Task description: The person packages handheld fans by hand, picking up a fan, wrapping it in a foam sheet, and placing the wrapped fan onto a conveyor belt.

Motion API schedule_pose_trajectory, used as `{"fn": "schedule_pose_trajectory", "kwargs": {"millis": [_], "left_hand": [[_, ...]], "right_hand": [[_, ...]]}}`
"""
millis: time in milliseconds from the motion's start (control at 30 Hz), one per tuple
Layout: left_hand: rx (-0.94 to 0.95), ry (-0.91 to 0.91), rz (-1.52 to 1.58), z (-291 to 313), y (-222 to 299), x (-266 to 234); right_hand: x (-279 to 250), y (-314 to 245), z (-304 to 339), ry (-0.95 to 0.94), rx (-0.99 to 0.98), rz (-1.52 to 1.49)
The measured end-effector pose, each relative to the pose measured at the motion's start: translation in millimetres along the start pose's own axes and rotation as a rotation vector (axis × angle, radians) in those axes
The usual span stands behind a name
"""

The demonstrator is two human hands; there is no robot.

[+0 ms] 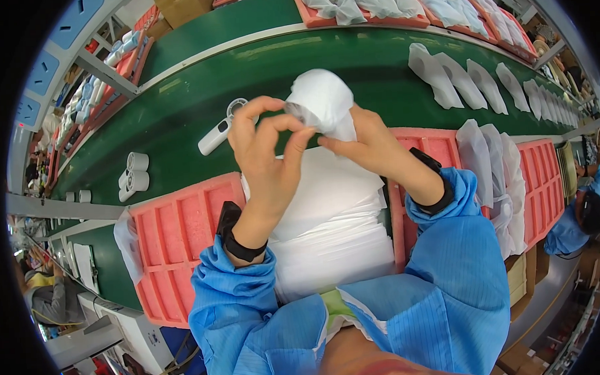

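Above a stack of thin white sleeves (332, 252), I hold up a white wrapped bundle (323, 97) with a rounded top. Its covering looks like one of those soft sleeves, and whatever is inside is mostly hidden. At its open-looking left edge, the fingers of my left hand (268, 139) are pinched on the covering. My right hand (368, 142) grips the lower right side, thumb in front. Just beyond my left hand, a white handheld device (219, 132) with a ring-shaped head lies on the green conveyor belt (178, 106).
Pink compartment trays (183, 248) flank the stack; white-sleeved items (495, 181) lie across the right one. More white devices (135, 173) sit on the belt at left. Wrapped items (451, 80) line its right side. Filled pink trays (366, 10) stand at the back. Other people are at both sides.
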State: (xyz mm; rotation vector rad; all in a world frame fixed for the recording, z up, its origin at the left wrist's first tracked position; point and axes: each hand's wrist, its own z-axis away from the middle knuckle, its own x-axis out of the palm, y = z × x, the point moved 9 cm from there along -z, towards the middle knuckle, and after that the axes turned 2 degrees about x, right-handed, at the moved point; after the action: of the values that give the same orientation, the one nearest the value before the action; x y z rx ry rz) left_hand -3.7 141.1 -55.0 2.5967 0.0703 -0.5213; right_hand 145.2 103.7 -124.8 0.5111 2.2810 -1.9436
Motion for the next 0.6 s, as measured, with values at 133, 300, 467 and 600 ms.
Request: {"fn": "schedule_pose_trajectory", "kwargs": {"millis": [133,300,467,600], "left_hand": [[-0.213,0.044,0.13,-5.5,-42.1,-6.2],[-0.069,-0.04,-0.042,2.1,-54.9,12.4],[-0.165,-0.483,0.025,52.7,-13.3,90.8],[-0.192,-0.705,-0.132,86.0,-6.2,118.1]], "right_hand": [[0.7,12.7,4.4,-0.334,0.039,-0.024],[-50.0,57.2,-20.0,-0.152,0.258,0.111],[-107.9,121.4,-30.6,0.374,0.234,1.016],[-84.1,88.8,-44.0,0.46,-0.08,1.099]]}}
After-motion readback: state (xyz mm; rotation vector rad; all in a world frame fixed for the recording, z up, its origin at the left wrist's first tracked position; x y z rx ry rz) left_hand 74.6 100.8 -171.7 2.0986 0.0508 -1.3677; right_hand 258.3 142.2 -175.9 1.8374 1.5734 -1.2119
